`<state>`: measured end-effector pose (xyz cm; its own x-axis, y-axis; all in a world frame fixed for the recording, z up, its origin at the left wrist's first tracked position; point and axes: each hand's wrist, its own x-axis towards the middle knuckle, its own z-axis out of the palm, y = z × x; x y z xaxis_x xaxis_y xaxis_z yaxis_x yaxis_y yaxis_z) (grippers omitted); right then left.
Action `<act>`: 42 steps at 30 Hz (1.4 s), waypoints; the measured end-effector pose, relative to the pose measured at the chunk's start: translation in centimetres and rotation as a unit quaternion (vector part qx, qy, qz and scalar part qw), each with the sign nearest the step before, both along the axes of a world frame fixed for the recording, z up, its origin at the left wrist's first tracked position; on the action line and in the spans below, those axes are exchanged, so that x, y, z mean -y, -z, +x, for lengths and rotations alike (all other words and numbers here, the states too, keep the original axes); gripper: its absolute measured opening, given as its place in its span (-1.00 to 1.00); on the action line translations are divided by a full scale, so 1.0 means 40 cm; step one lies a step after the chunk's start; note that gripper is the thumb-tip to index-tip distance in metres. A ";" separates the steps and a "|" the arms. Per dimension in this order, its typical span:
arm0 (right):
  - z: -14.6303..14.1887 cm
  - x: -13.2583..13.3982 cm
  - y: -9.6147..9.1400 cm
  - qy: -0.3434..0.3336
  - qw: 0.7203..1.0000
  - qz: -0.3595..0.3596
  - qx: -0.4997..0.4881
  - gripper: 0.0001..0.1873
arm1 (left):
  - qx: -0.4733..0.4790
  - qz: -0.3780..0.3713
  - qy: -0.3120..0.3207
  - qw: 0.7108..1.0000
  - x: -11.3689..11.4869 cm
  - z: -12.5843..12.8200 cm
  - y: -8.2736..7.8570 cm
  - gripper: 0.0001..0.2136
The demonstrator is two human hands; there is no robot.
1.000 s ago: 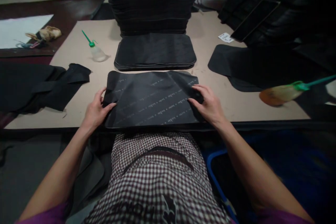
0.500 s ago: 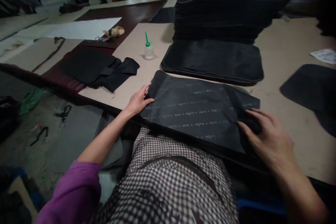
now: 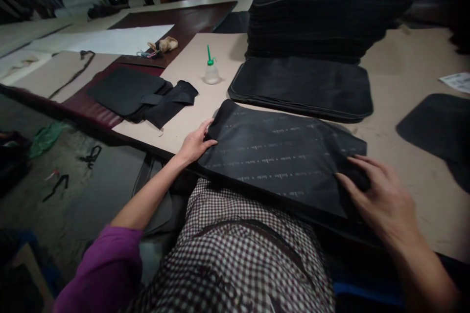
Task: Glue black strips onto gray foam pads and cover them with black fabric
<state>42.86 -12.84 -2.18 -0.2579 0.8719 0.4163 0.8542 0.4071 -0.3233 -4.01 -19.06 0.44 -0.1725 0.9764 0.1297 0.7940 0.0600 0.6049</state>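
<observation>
A black sheet point(image 3: 271, 154) with rows of pale printed lettering lies at the table's front edge, its near side reaching that edge. My left hand point(image 3: 196, 145) grips its left edge between thumb and fingers. On the right, my right hand point(image 3: 380, 190) pinches the other end, where the material is bent up and creased. The undersides of both grips are hidden. Just behind the sheet sits a low stack of black rounded panels point(image 3: 301, 83).
A tall pile of black panels point(image 3: 316, 14) rises at the back. A small bottle with a green spout point(image 3: 212, 72) stands left of it. Black pieces point(image 3: 128, 89) lie to the left, and another black panel point(image 3: 436, 120) is at the right. The table edge point(image 3: 143, 145) runs before me.
The whole view has shifted slightly, with things appearing a little farther right. Both hands keep their hold on the printed sheet, which looks almost unchanged.
</observation>
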 end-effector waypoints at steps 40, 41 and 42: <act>-0.003 -0.121 -0.100 -0.043 0.940 -0.066 -0.333 -0.70 | -0.371 0.062 0.260 0.889 -0.184 0.136 0.076 -0.33; -0.007 -0.124 -0.100 -0.050 0.945 -0.042 -0.321 -0.71 | -0.372 0.062 0.260 0.889 -0.184 0.135 0.076 -0.32; -0.010 -0.126 -0.097 -0.057 0.951 -0.022 -0.303 -0.71 | -0.372 0.062 0.260 0.889 -0.185 0.135 0.077 -0.32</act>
